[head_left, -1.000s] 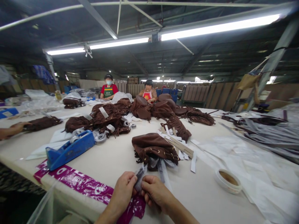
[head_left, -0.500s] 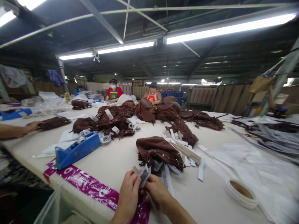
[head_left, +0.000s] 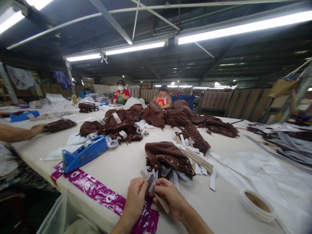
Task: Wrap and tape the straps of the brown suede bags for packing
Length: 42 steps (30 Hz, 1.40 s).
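Low at the table's near side, my left hand [head_left: 136, 196] pinches a crumpled piece of clear plastic film [head_left: 152, 179]. Close beside it, my right hand [head_left: 170, 196] has its fingers closed on a grey-beige cardboard strip [head_left: 162, 204], which slants between the two hands. What lies under the fingers is partly hidden. Just beyond them is a brown fringed bag [head_left: 165, 154] with gold eyelets, on its side, with clear plastic coming out beneath it. Loose white and beige strips [head_left: 197, 159] lie to its right.
A blue tape dispenser [head_left: 85, 154] stands left, beside purple printed plastic [head_left: 95, 191] along the table edge. Brown bags [head_left: 117, 125] are heaped across the middle. A tape roll [head_left: 257, 204] and clear sheets [head_left: 263, 169] lie right. Another person's arm [head_left: 19, 132] reaches in from the left.
The view has shifted slightly, moving the table things rightward in the picture. My right hand has turned a little, and more of the cardboard strip shows beneath it.
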### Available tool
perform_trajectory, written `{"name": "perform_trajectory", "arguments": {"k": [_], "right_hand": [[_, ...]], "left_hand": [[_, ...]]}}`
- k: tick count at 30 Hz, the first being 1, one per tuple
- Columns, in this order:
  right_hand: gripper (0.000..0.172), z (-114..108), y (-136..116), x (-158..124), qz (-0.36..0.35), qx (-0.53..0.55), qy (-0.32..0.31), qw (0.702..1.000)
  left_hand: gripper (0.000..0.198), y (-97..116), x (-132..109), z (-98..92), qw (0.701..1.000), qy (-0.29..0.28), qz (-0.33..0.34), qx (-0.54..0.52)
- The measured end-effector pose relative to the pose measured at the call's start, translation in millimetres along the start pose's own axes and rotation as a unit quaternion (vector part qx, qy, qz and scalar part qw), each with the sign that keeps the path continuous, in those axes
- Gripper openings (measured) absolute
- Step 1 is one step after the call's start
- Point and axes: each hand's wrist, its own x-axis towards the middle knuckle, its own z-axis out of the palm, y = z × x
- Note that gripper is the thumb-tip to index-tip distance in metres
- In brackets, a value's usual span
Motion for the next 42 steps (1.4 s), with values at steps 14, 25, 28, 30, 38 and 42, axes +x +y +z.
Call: {"name": "perform_trajectory", "arguments": {"k": [14,25,28,30,38,42], "right_hand": [[0.043,-23.6,-22.2,-20.0,-0.039,0.069,-0.125,0.989],[0.018,-27.2,-14.0,3.8,-0.477,-0.441,-0.065,0.758],[0.017,-22.7,-25.8,5.4,-0.508,-0.489,-0.088,0.703],[0.016,-20.6,-31.9,7.0,-0.513,-0.509,-0.122,0.68],[0.019,-30.0,-12.8,24.8,-0.502,-0.51,-0.125,0.687],[0.024,-33.4,-4.6,26.8,-0.471,-0.475,-0.138,0.73]], "left_hand": [[0.025,-3.8,3.4,-8.8,0.999,-0.025,-0.001,0.028],[0.02,-9.4,-7.1,1.9,0.961,0.029,0.224,0.16],[0.02,-13.7,-5.5,-0.7,0.952,0.012,0.25,0.175],[0.02,-14.7,-4.5,-3.4,0.949,0.01,0.257,0.181],[0.022,-11.7,-8.0,1.1,0.945,0.079,0.21,0.238],[0.022,-12.5,-8.4,3.2,0.942,0.068,0.205,0.256]]}}
